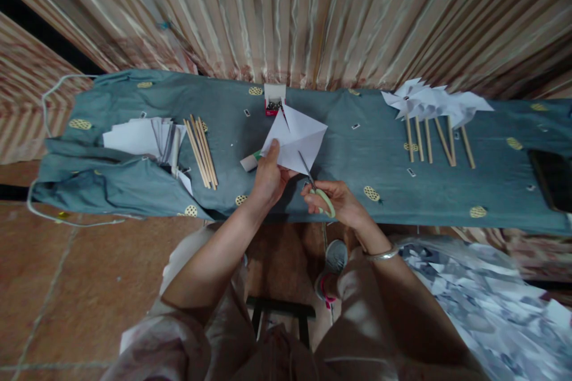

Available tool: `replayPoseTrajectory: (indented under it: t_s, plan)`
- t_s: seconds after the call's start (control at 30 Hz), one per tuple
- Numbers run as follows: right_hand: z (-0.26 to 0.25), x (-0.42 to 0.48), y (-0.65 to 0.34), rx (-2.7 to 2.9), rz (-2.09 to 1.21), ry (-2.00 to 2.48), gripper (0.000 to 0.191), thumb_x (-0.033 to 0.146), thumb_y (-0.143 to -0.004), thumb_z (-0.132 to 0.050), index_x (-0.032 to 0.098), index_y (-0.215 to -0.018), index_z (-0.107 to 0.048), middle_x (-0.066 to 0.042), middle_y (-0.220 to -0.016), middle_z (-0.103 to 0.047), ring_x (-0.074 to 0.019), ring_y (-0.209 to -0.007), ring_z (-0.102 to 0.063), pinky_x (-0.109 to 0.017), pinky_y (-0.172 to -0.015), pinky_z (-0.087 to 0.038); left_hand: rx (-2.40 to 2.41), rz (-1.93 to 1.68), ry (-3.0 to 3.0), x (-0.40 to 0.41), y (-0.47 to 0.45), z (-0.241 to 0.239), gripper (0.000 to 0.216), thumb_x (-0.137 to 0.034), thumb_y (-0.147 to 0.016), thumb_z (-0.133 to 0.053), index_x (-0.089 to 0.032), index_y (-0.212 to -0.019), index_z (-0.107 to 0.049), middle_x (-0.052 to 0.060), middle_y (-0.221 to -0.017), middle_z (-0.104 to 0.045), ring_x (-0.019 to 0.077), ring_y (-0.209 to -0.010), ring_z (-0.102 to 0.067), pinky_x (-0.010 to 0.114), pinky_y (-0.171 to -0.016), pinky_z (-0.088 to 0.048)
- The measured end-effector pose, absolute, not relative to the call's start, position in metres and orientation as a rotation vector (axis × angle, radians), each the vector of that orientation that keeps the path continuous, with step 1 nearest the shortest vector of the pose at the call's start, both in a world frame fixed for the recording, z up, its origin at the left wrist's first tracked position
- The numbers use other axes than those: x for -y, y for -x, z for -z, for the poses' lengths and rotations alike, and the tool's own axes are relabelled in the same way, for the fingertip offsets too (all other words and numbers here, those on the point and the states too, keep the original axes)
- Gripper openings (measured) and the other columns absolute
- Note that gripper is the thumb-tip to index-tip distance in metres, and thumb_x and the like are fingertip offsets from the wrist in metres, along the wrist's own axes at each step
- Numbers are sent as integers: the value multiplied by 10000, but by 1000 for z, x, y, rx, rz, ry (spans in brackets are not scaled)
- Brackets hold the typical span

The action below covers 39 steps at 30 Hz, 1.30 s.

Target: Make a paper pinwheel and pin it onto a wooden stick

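Note:
My left hand [269, 177] pinches a square sheet of white paper [308, 134] by its near left edge, thumb on top. Creases cross the sheet, and a slit runs in from its top corner. In my right hand [337, 199] is a pair of scissors [328, 202] with light green handles, one blade lying over the paper near its lower corner. Just behind the sheet stands an open small red and white box [272, 108] with small dark pieces inside. A white and green piece [251, 161] lies partly under the paper, its kind unclear.
White paper pinwheels [438, 104] on wooden sticks lie at the right, with a dark phone [552, 178] beyond. Several loose wooden sticks [201, 152] and stacked white paper [134, 138] lie left on the green cloth [357, 155]. A clear bag of paper pieces [500, 303] sits lower right.

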State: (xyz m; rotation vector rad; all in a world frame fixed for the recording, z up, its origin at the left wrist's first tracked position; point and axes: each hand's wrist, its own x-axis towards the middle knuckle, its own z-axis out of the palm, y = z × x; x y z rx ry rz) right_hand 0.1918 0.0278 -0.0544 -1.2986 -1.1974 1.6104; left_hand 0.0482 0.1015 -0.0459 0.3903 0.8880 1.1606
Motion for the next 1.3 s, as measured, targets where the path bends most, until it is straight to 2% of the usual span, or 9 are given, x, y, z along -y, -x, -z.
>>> replayPoseTrajectory:
  t_s: [0.2, 0.4, 0.5, 0.93, 1.13, 1.3]
  plan:
    - [55, -29, -191, 1165, -1612, 1317, 421, 560, -638, -853, 179, -710, -691, 43, -529, -600, -69, -460, -517, -210, -461, -411, -895, -1154, -409, -102, -47, 45, 250, -338, -1006, -509, -151, -958, -668, 52, -897, -758, 153, -800, -710, 283, -770, -579]
    - [53, -29, -191, 1194, -1598, 1323, 431, 583, -653, -834, 183, -711, -683, 38, -544, -611, -77, -481, -534, -215, -474, -414, -863, -1149, -439, -100, -47, 49, 269, -413, -938, -624, -148, -912, -660, 53, -836, -733, 141, -689, -665, 266, -667, -554]
    - [53, -29, -191, 1196, -1589, 1326, 432, 584, -645, -838, 185, -702, -682, 40, -543, -608, -79, -486, -539, -215, -477, -419, -862, -1134, -458, -100, -47, 50, 288, -431, -939, -618, -148, -916, -665, 58, -841, -728, 144, -679, -660, 273, -660, -550]
    - [52, -28, -191, 1193, -1592, 1338, 441, 587, -637, -844, 182, -704, -684, 36, -543, -608, -82, -488, -532, -218, -474, -414, -884, -1157, -428, -98, -50, 46, 245, -332, -994, -513, -149, -938, -665, 63, -878, -742, 162, -770, -693, 299, -757, -569]
    - [53, -28, -191, 1154, -1605, 1313, 433, 573, -606, -870, 188, -693, -690, 40, -546, -609, -78, -484, -538, -213, -471, -425, -869, -1143, -424, -97, -49, 48, 257, -372, -967, -566, -138, -979, -671, 88, -943, -751, 193, -855, -708, 356, -841, -577]
    - [53, -29, -191, 1159, -1607, 1324, 441, 580, -614, -863, 185, -691, -682, 42, -531, -595, -76, -476, -533, -207, -461, -416, -900, -1141, -437, -97, -49, 46, 248, -366, -984, -539, -158, -942, -669, 73, -920, -749, 169, -787, -704, 308, -754, -575]
